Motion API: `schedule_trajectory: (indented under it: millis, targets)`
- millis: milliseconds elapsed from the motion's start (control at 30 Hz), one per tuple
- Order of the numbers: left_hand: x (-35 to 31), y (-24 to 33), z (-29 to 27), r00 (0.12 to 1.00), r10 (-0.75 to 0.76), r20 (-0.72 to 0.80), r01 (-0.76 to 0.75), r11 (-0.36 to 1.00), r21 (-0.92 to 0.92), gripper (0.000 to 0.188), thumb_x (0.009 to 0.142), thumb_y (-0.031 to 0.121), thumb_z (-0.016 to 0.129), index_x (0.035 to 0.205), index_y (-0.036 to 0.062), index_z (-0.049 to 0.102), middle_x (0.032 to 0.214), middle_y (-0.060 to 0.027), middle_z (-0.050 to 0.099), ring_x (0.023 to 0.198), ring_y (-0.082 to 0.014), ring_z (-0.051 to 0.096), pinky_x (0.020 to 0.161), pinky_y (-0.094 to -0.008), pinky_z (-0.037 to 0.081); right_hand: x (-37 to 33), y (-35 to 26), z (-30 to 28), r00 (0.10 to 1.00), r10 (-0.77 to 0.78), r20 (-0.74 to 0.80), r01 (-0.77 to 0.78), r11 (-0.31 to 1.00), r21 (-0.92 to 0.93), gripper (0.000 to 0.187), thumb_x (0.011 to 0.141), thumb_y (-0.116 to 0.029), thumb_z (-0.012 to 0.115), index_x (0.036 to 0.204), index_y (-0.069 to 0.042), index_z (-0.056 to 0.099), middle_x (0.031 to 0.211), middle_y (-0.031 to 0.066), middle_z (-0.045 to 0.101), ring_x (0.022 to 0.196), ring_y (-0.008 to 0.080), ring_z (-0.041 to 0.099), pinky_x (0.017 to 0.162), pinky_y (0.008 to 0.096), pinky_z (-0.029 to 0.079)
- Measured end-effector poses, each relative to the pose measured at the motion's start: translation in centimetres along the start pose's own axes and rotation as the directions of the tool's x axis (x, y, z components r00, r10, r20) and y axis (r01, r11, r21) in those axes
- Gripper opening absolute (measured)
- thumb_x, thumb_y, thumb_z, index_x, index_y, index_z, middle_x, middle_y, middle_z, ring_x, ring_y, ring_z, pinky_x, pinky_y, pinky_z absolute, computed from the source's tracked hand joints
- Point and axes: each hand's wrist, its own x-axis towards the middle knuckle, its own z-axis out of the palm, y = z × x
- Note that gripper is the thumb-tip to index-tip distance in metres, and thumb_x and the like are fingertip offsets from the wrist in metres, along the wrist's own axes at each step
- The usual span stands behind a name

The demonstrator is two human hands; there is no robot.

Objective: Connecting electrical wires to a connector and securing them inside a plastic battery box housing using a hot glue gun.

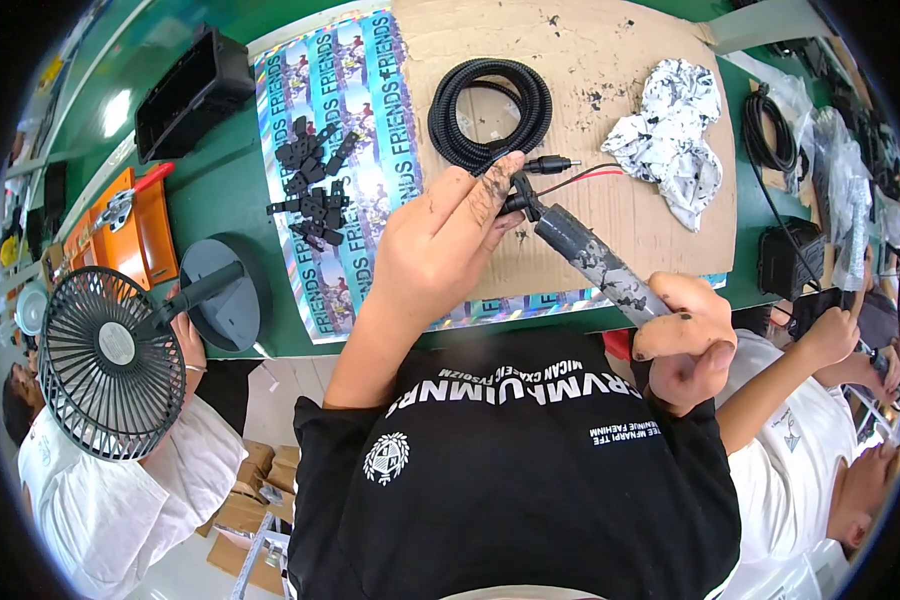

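Note:
My left hand (pixel 435 235), its fingers stained black, pinches a small black plastic fitting (pixel 520 195) above the cardboard. My right hand (pixel 685 340) is wrapped round the lower end of a grey cylindrical tube (pixel 595 262) smeared with black. The tube slants up to the left, its dark upper end close beside the fitting; whether they touch I cannot tell. Thin red and black wires (pixel 600 172) stick out to the right by the fitting. Just above my left fingers are a black cable plug (pixel 552 164) and a coil of black corrugated hose (pixel 440 115).
A black-smeared white cloth (pixel 675 130) lies on the cardboard sheet (pixel 570 100). Several small black parts (pixel 315 180) rest on the patterned sheet (pixel 370 80). To the left are a black fan (pixel 115 360), an orange tray (pixel 140 235) and a black box (pixel 195 95). Co-workers sit on both sides.

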Motion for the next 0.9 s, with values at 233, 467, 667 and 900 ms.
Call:
schedule_trajectory:
  millis: [233,467,667,900]
  targets:
    - [-0.1,-0.2,-0.1,1.000,-0.006,-0.027,0.004,0.998,-0.065,0.052,0.063,-0.004,0.073,0.113,-0.0043,0.060,0.069,-0.0085,0.047,0.055,-0.0205,0.049,0.047,-0.0309,0.041,-0.4,0.3,0.3,0.999,-0.003,-0.036,0.003,1.000,-0.011,0.070,0.099,-0.043,0.011,0.061,-0.007,0.059,0.052,0.0062,0.040,0.038,0.0188,0.034,0.037,0.0312,0.024]
    - [-0.1,0.2,-1.0,0.995,-0.080,0.054,0.087,0.984,-0.153,0.050,0.064,-0.004,0.071,0.112,-0.0038,0.061,0.071,-0.0094,0.050,0.056,-0.0211,0.049,0.049,-0.0316,0.041,-0.5,0.4,0.5,0.999,-0.005,-0.047,0.007,0.999,0.040,0.071,0.099,-0.045,0.011,0.061,-0.008,0.058,0.052,0.0060,0.040,0.037,0.0189,0.033,0.037,0.0310,0.024]
    - [-0.3,-0.4,-1.5,0.997,-0.017,0.074,0.038,0.957,-0.286,0.041,0.067,0.000,0.067,0.107,-0.0037,0.062,0.076,-0.0098,0.055,0.058,-0.0229,0.049,0.052,-0.0334,0.041,-0.8,1.0,0.8,0.997,-0.033,-0.063,0.044,0.982,0.184,0.068,0.098,-0.042,0.013,0.055,-0.009,0.054,0.048,0.0094,0.042,0.035,0.0195,0.036,0.036,0.0314,0.025]
    - [-0.5,-0.8,-2.8,0.980,-0.026,0.198,0.104,0.914,-0.392,0.028,0.088,0.018,0.051,0.103,-0.0038,0.062,0.097,-0.0125,0.068,0.064,-0.0209,0.049,0.059,-0.0297,0.041,-0.6,2.0,1.0,0.994,-0.076,-0.085,0.103,0.918,0.383,0.064,0.096,-0.039,0.017,0.048,-0.011,0.050,0.041,0.0077,0.039,0.031,0.0175,0.034,0.033,0.0299,0.024]
